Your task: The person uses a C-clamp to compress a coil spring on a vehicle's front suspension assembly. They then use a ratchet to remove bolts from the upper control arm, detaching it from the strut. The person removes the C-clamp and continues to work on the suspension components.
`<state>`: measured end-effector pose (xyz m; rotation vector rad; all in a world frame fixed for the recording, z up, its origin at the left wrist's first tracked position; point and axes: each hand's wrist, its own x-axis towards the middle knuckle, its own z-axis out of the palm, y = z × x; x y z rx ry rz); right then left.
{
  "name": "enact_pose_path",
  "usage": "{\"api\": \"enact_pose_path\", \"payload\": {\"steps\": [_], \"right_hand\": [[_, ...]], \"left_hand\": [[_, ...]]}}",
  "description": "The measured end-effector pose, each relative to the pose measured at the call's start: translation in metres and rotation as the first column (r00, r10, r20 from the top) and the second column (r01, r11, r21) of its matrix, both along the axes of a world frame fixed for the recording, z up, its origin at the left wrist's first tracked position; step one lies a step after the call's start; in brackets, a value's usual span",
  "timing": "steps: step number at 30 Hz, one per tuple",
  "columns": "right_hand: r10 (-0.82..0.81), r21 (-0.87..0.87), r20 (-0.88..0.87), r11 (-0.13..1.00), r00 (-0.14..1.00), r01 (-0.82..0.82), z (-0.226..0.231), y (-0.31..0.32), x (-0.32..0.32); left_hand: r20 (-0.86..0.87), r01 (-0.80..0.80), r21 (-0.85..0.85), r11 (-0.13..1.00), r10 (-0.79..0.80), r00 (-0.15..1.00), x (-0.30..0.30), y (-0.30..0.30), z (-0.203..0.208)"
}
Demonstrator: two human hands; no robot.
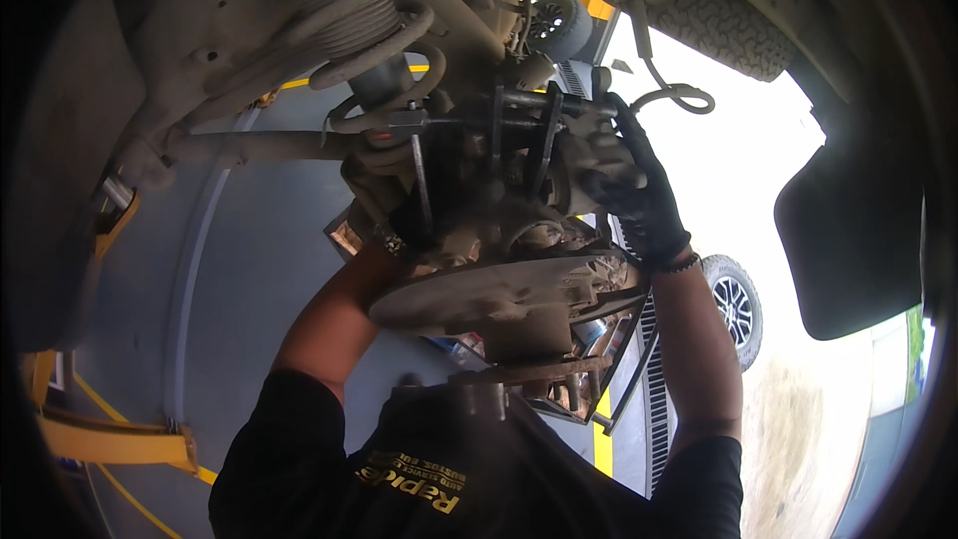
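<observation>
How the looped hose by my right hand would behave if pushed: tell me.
The hose probably flexes, since it curves into a loop. It is likely light, looking slim. Near the right hand, that loop looks unsupported, so it may swing.

The right hand (647, 205) is gloved in plain black; the disc (469, 294) is a dusty grey-brown; the shirt (509, 484) is black, lettered in yellow. The floor (269, 269) is blue-grey, striped yellow; the lift arm (115, 442) is yellow.
</observation>
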<state>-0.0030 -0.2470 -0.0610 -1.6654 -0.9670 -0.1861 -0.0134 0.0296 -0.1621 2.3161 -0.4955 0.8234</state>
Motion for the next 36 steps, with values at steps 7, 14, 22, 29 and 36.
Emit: {"api": "enact_pose_path", "payload": {"steps": [7, 14, 22, 29, 36], "right_hand": [[-0.027, 0.042, -0.094, 0.999, 0.995, 0.031, -0.002, -0.001, -0.003], [-0.228, -0.127, 0.487, 0.937, 0.843, 0.327, -0.012, -0.008, 0.002], [-0.247, -0.111, 0.741, 0.872, 0.624, 0.477, -0.015, -0.011, -0.001], [-0.166, -0.063, 0.506, 0.972, 0.846, 0.228, -0.015, -0.007, 0.006], [0.056, 0.261, -0.136, 0.965, 0.989, -0.019, -0.011, 0.011, -0.006]], "left_hand": [[-0.036, 0.257, -0.307, 0.916, -0.281, 0.959, -0.055, 0.010, 0.006], [-0.085, -0.106, -0.594, 0.798, 0.068, 0.994, -0.161, 0.031, 0.022], [0.533, -0.216, 0.490, 0.845, -0.094, 0.841, -0.107, 0.007, 0.183], [-0.126, 0.105, 0.586, 0.804, -0.037, 0.991, -0.058, 0.001, 0.200], [0.019, 0.024, 0.502, 0.865, -0.039, 0.999, -0.093, -0.018, 0.173]]}}
